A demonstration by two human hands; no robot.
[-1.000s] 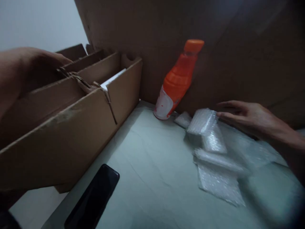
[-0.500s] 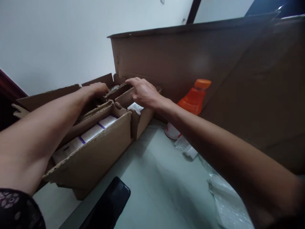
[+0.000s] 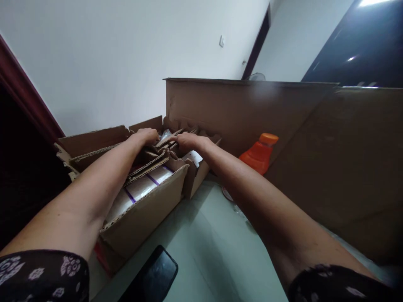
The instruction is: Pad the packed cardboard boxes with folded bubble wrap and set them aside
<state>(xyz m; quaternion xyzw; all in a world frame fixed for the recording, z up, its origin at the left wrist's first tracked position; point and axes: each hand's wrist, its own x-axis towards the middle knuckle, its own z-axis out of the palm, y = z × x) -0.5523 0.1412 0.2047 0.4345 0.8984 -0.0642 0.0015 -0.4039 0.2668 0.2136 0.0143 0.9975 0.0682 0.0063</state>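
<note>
Both arms stretch forward to a group of open cardboard boxes standing together. My left hand (image 3: pixel 147 136) is curled over a back box, beside some clear plastic (image 3: pixel 165 134); its fingertips are hidden, so what it grips does not show. My right hand (image 3: pixel 189 141) is closed on the edge of a cardboard flap (image 3: pixel 168 142), its thumb side partly hidden. The nearest box (image 3: pixel 151 218) holds a row of pale packs (image 3: pixel 145 186) with purple stripes. A white item (image 3: pixel 193 157) shows in the box below my right hand.
A black phone (image 3: pixel 153 277) lies on the pale green tabletop (image 3: pixel 201 235) in front. An orange bottle (image 3: pixel 258 155) stands right of the boxes, against a tall cardboard panel (image 3: pixel 299 126). The white wall (image 3: pixel 110 63) is behind.
The view has tilted up, so the boxes sit lower and further right in it. My right hand has come closer to my left, its fingers now lower and closed on the flap edge.
</note>
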